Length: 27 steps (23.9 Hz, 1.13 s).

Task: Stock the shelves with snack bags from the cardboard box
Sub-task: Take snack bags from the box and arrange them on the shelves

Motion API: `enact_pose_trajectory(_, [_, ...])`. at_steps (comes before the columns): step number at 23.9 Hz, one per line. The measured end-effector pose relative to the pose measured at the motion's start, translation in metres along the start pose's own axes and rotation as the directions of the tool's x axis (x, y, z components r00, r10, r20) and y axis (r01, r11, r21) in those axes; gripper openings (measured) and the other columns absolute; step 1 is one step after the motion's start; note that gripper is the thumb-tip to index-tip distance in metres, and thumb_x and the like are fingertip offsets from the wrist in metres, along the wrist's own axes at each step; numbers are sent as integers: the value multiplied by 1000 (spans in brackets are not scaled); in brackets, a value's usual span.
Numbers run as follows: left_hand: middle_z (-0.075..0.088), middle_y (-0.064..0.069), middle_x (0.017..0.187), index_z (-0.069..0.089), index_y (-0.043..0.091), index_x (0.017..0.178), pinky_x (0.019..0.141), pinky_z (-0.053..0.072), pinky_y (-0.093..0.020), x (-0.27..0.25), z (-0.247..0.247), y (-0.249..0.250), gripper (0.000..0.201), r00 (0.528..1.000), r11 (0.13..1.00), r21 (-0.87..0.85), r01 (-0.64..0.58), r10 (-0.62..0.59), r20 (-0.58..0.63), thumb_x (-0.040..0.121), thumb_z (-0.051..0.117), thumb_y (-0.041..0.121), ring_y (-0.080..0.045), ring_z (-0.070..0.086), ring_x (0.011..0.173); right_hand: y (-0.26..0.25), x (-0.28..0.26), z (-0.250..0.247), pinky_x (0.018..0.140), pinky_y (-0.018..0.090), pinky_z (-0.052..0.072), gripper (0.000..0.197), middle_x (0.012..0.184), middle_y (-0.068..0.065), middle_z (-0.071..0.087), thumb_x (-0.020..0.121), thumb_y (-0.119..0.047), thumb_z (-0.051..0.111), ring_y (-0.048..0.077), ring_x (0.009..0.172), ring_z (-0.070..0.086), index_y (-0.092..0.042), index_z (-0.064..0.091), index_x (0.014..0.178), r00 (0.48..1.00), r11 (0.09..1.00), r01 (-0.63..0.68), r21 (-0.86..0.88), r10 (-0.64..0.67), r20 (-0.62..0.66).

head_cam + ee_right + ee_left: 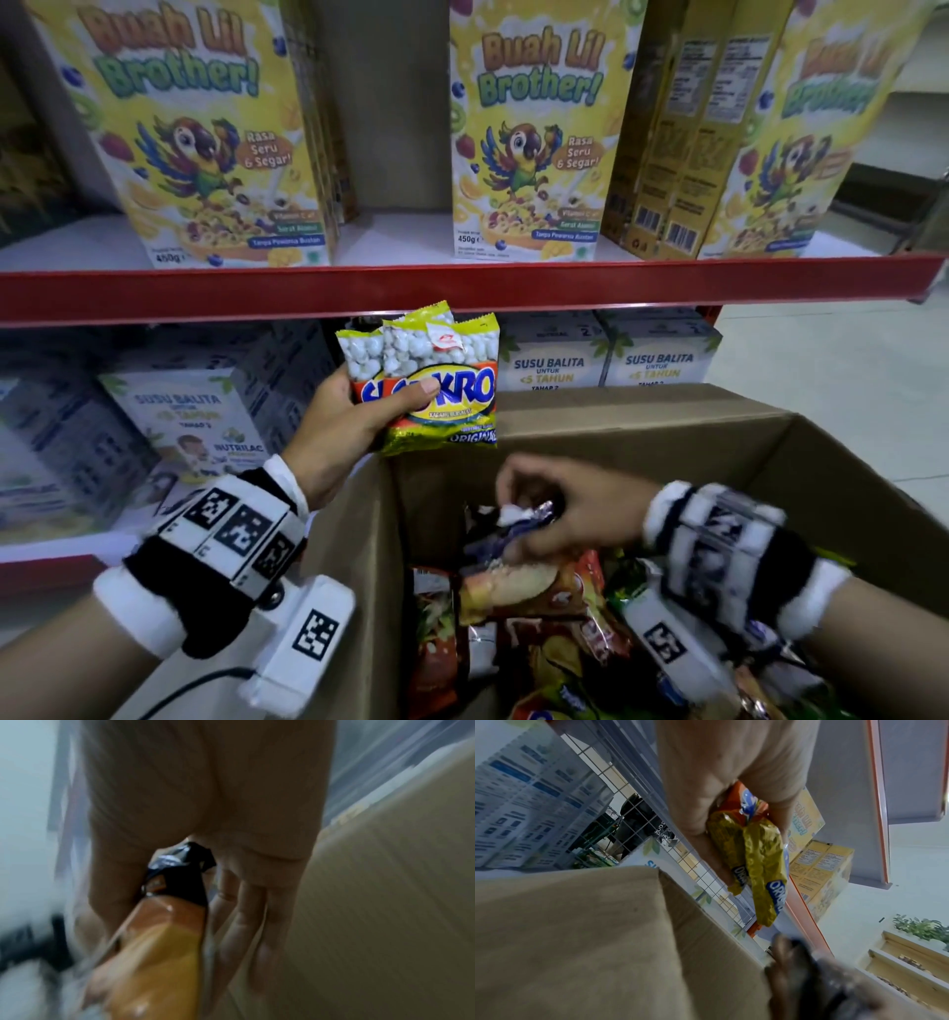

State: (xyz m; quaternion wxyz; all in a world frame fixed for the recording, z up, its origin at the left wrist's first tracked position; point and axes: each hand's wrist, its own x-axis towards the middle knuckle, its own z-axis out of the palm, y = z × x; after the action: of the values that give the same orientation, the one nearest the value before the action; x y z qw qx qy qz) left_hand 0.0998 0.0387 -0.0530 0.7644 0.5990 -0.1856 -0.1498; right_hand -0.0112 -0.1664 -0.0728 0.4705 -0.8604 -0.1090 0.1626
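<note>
The left grip (339, 416) clasps two crinkly yellow-and-orange "Sukro Original" nut packets (441, 380) just below the red metal shelf edge (462, 285). Right of it, the right grip (560, 509) pinches a glossy dark foil snack bag (506, 534) inside the brown cardboard box (667, 437).

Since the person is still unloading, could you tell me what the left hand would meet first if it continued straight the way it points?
Probably the red shelf edge, just beyond the peanut bags the left hand grips; depth is uncertain.
</note>
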Motion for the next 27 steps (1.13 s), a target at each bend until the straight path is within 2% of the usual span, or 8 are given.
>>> enact_pose_trajectory(2, [74,-8,104,62,11,114,76,59,-29,-1,6,1,62,1000,1000,2,-15,15,28,56,78,26,-23,72,93,-37,-26,-32,68,28,50,33,85,-2,65,74,-10,79,23,69,55,-22,58,97,981,993,98,71,-84,-177])
enact_pose_trajectory(4, [74,-5,103,63,12,112,77,58,-27,-2,16,2,60,997,999,12,-35,34,62,56,78,27,-20,71,93,-64,-46,-58,81,35,51,44,106,8,67,66,-23,84,32,91,63,-24,63,105,916,975,189,114,-133,-379])
enact_pose_trajectory(6, [75,-4,99,65,14,108,73,57,-25,-2,30,1,53,995,999,-10,-33,34,92,58,77,26,-18,72,89,-75,-51,-69,85,41,56,62,113,10,67,56,-31,86,30,102,66,-29,62,113,847,956,235,178,-111,-520])
enact_pose_trajectory(8, [76,-5,93,66,13,107,65,57,-24,-3,40,2,48,995,997,-79,-1,9,103,61,75,25,-17,73,82,-73,-40,-62,78,35,59,71,107,13,71,52,-28,84,26,94,70,-24,58,118,791,938,254,238,-60,-608])
enact_pose_trajectory(13, [74,-8,102,73,23,103,62,58,-29,-11,56,15,48,957,983,-158,95,-47,285,61,80,46,-21,72,87,-63,-25,-44,72,26,55,65,98,0,71,53,-34,82,12,87,70,-15,60,111,668,907,334,254,-38,-744])
enact_pose_trajectory(16, [75,-9,99,76,22,94,67,57,-27,-10,55,16,35,963,991,-132,4,32,269,59,82,24,-21,72,87,-55,-17,-39,74,31,57,66,100,4,72,55,-44,78,18,87,71,-14,62,112,734,877,295,379,46,-678])
enact_pose_trajectory(19, [73,-12,103,74,20,99,73,57,-28,-9,56,14,38,956,995,-101,-14,43,290,63,82,13,-24,71,94,-52,-18,-33,64,30,58,43,81,7,75,61,-45,73,20,72,71,-11,68,87,803,867,261,424,49,-593])
enact_pose_trajectory(27, [74,-9,103,74,23,98,68,57,-25,-10,59,12,31,950,997,-78,11,14,311,69,75,13,-22,72,91,-49,-22,-33,58,24,55,23,71,0,73,68,-35,70,13,66,70,-14,67,78,776,860,342,378,-32,-630])
